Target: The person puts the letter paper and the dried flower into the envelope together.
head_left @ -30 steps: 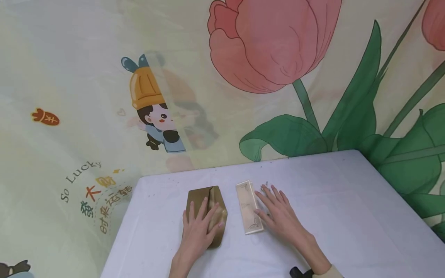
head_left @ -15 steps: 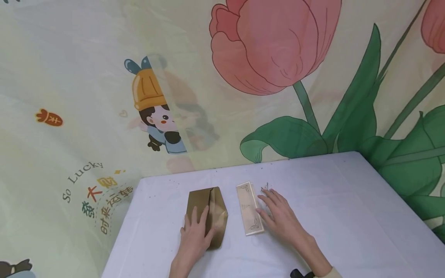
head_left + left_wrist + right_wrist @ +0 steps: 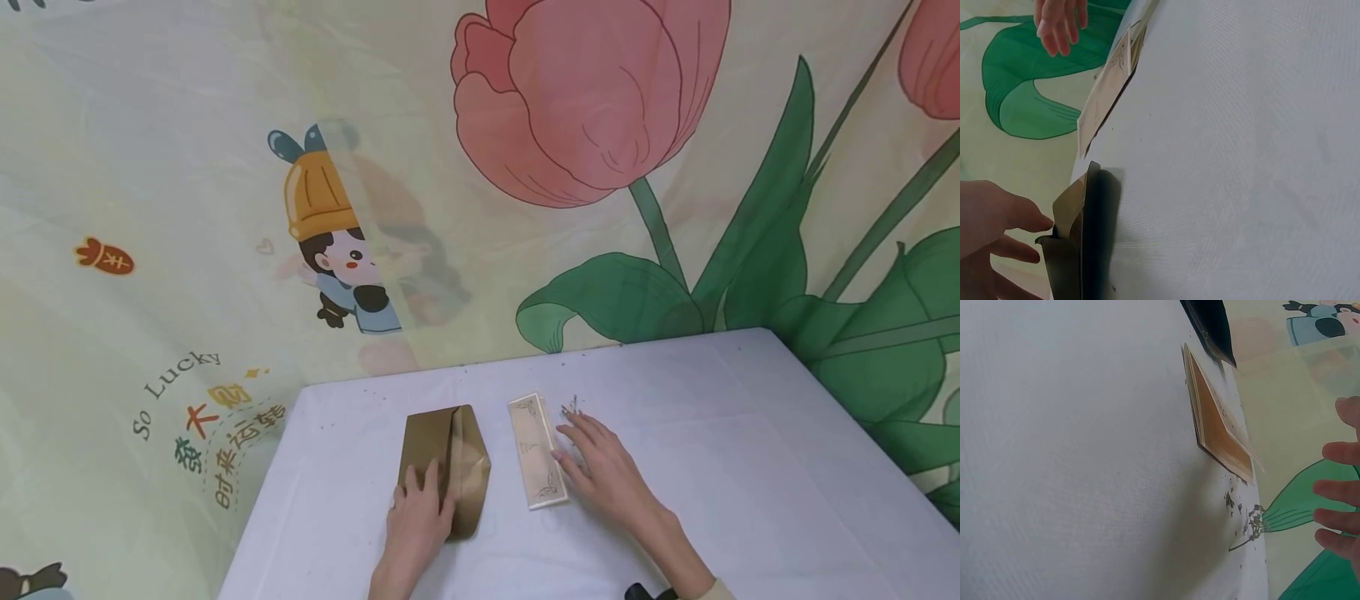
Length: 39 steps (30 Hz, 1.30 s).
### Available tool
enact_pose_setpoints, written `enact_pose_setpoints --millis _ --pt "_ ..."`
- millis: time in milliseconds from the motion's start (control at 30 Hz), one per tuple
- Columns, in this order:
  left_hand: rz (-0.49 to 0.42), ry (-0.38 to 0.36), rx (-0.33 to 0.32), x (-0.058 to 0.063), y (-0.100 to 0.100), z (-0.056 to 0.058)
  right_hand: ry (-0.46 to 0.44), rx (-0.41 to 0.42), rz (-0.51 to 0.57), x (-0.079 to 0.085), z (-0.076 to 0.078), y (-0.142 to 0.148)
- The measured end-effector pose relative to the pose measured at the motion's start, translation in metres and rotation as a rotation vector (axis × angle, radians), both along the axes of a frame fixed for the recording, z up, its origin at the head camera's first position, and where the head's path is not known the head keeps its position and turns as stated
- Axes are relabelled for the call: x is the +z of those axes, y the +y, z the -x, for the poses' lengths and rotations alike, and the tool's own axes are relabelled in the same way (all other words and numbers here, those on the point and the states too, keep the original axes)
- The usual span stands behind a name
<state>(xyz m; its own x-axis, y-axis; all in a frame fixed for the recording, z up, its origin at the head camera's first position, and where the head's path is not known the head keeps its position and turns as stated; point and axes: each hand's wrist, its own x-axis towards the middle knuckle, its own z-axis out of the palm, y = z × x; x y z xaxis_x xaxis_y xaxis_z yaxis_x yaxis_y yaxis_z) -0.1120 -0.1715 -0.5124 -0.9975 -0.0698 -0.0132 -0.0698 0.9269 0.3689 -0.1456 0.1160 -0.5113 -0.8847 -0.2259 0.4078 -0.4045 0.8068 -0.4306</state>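
A gold-brown paper envelope (image 3: 426,437) lies on the table with its pointed flap to the right. My left hand (image 3: 418,518) rests over its near-left part, fingers loosely bent. In the left wrist view, the thumb (image 3: 1029,215) is beside the slightly raised flap edge. To the envelope's right is a cream folded card (image 3: 536,454) with printed corner ornaments; the right wrist view shows its fold (image 3: 1210,425) standing partly apart. My right hand (image 3: 609,471) hovers right of the card, fingers spread and holding nothing. Past its fingertips lies a small dried flower sprig (image 3: 1255,525).
A white cloth covers the table (image 3: 712,433), with tiny dark crumbs scattered near its far edge. Behind it hangs a printed backdrop (image 3: 465,250) with tulips and a cartoon figure. A black object (image 3: 641,592) shows by the right wrist.
My left hand has drawn back toward me along the envelope, its fingers less extended. The right hand has lowered its fingers slightly beside the card. Envelope and card stay put.
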Motion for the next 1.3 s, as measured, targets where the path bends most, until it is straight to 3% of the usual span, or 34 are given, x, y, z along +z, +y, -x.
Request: enact_pose_setpoints --millis 333,833,1067,1300 --pt "0.03 0.011 0.049 -0.006 0.0 -0.002 0.035 0.025 0.007 -0.003 -0.003 -0.005" --pt "0.02 0.052 0.052 -0.008 -0.003 -0.003 0.044 0.103 0.052 -0.005 -0.005 -0.018" --pt "0.024 0.05 0.051 -0.008 -0.002 -0.003 -0.009 0.133 0.056 -0.005 -0.005 -0.024" --pt "0.029 0.059 0.044 -0.007 -0.002 -0.002 0.067 0.186 0.072 -0.009 -0.005 -0.029"
